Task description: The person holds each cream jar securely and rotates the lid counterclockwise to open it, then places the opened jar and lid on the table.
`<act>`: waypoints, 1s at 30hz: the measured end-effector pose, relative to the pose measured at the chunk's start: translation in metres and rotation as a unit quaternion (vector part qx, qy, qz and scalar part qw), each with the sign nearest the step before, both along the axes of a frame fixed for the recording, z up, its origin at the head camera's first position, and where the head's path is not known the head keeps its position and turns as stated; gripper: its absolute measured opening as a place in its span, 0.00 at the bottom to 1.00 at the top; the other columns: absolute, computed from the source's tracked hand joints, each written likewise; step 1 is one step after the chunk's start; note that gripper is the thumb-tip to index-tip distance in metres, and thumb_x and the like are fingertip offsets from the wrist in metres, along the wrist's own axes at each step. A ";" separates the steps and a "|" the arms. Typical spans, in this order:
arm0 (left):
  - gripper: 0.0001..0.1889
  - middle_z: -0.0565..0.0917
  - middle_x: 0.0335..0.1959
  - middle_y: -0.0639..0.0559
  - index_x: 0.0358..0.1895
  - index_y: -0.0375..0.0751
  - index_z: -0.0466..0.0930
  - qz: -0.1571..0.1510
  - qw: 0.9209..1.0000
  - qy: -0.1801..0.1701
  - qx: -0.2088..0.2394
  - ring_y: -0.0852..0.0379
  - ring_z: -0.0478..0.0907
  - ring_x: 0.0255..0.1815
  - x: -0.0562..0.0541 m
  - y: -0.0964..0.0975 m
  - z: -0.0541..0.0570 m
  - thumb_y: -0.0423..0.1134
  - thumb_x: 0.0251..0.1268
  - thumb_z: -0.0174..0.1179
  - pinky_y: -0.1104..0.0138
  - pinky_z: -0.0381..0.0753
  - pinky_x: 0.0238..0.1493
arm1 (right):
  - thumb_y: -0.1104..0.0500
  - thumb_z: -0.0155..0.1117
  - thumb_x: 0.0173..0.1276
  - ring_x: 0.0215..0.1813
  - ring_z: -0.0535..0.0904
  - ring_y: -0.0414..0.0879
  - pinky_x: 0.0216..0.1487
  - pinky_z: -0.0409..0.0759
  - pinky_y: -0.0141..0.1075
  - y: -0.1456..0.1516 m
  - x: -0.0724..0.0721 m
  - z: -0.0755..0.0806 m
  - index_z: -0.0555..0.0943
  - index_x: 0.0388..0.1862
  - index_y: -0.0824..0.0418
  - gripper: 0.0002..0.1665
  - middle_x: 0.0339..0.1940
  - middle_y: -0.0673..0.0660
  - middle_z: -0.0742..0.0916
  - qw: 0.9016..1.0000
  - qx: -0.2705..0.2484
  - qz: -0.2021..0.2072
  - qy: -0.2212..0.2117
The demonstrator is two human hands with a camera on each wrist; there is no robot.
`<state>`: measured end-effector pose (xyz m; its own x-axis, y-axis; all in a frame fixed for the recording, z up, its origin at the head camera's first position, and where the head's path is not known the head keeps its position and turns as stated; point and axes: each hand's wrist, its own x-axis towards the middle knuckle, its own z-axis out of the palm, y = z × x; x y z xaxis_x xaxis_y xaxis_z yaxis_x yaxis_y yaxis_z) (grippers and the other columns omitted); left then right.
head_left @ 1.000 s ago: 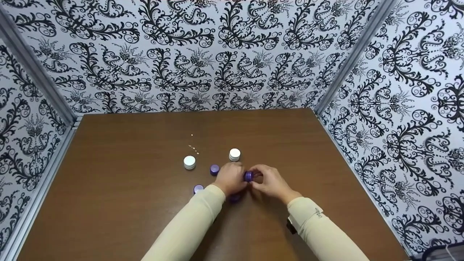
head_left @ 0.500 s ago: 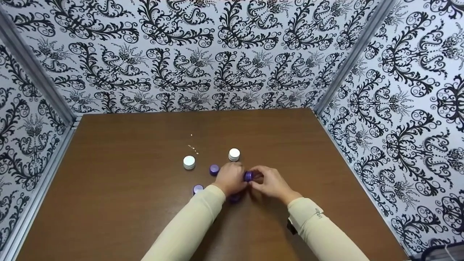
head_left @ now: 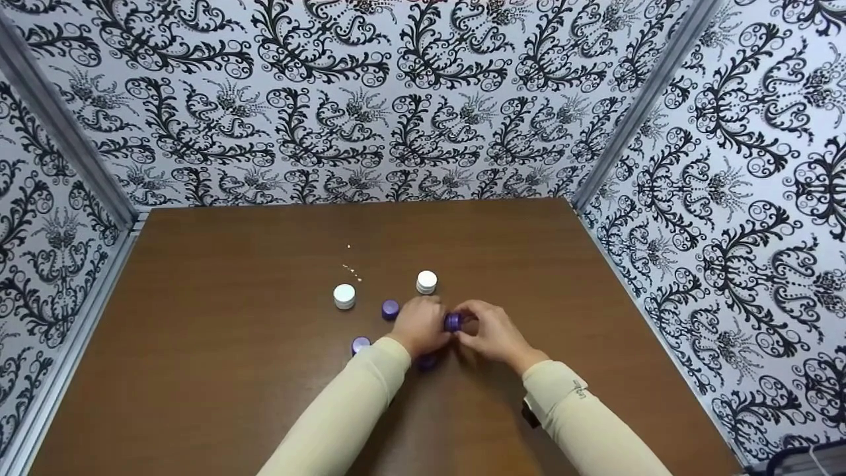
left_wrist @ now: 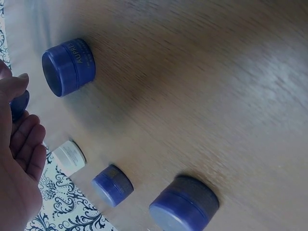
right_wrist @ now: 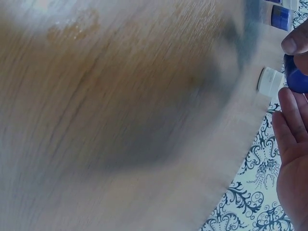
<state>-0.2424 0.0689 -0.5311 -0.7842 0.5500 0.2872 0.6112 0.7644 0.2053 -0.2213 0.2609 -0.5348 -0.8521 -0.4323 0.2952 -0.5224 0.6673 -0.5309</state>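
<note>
Both hands are clamped on one purple jar (head_left: 453, 322), apparently raised off the table (head_left: 231, 277): the left hand (head_left: 420, 325) grips one end, the right hand (head_left: 494, 332) pinches the other between thumb and fingers. Work on this jar appears unfinished; whether it is being opened or closed cannot be told. The forearms (head_left: 353, 406) converge from the near side. Three other purple jars (left_wrist: 70, 67) and two white jars (head_left: 344, 297) stand nearby, apparently capped; their completion status is unclear.

i record one brown wood-grained table (head_left: 264, 396) bearing two upright white jars (head_left: 427, 282), set apart; three purple jars (head_left: 390, 309) standing nearer its front; and white specks (head_left: 353, 271) lying beyond the left white jar (head_left: 344, 297).
</note>
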 end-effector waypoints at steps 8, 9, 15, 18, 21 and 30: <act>0.15 0.80 0.28 0.51 0.26 0.43 0.83 -0.004 1.000 0.006 0.002 0.47 0.81 0.32 -0.002 0.000 -0.004 0.51 0.47 0.72 0.55 0.80 0.37 | 0.63 0.75 0.56 0.45 0.84 0.46 0.48 0.81 0.43 0.001 0.001 0.001 0.81 0.51 0.61 0.22 0.47 0.54 0.85 1.000 0.003 0.002 0.005; 0.14 0.80 0.28 0.51 0.26 0.43 0.84 -0.005 1.000 0.008 0.002 0.47 0.81 0.32 -0.002 0.000 -0.004 0.51 0.47 0.72 0.55 0.80 0.37 | 0.62 0.74 0.57 0.45 0.85 0.46 0.48 0.82 0.44 0.001 0.001 0.000 0.81 0.51 0.61 0.22 0.47 0.54 0.86 1.000 0.001 0.002 0.001; 0.14 0.80 0.28 0.51 0.26 0.43 0.84 -0.008 1.000 0.011 0.004 0.47 0.81 0.32 -0.001 0.000 -0.003 0.50 0.47 0.72 0.54 0.80 0.37 | 0.59 0.71 0.62 0.44 0.85 0.44 0.46 0.82 0.45 0.002 0.001 -0.002 0.82 0.51 0.61 0.19 0.45 0.53 0.87 0.999 -0.015 -0.005 -0.030; 0.14 0.80 0.29 0.51 0.26 0.43 0.84 -0.009 1.000 0.009 0.000 0.47 0.81 0.32 -0.001 0.001 -0.003 0.50 0.47 0.71 0.54 0.80 0.38 | 0.60 0.71 0.62 0.43 0.85 0.45 0.46 0.83 0.45 0.002 0.001 -0.002 0.82 0.50 0.61 0.18 0.45 0.53 0.87 0.999 -0.018 -0.004 -0.033; 0.14 0.80 0.30 0.51 0.27 0.43 0.84 -0.010 1.000 0.009 -0.006 0.48 0.81 0.34 -0.002 0.001 -0.003 0.51 0.47 0.71 0.55 0.80 0.40 | 0.63 0.73 0.59 0.44 0.85 0.46 0.46 0.83 0.46 0.002 0.001 -0.002 0.82 0.49 0.61 0.19 0.45 0.53 0.86 1.000 -0.019 0.000 -0.024; 0.17 0.81 0.29 0.51 0.28 0.43 0.84 -0.010 1.000 0.021 -0.008 0.48 0.82 0.34 -0.002 0.001 -0.005 0.53 0.47 0.72 0.56 0.80 0.40 | 0.65 0.74 0.55 0.45 0.85 0.48 0.48 0.82 0.47 0.002 0.001 -0.001 0.81 0.50 0.61 0.22 0.46 0.54 0.85 1.000 -0.010 0.004 -0.008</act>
<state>-0.2443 0.0703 -0.5358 -0.7607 0.5697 0.3110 0.6339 0.7551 0.1673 -0.2205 0.2629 -0.5361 -0.8530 -0.4337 0.2905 -0.5196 0.6519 -0.5523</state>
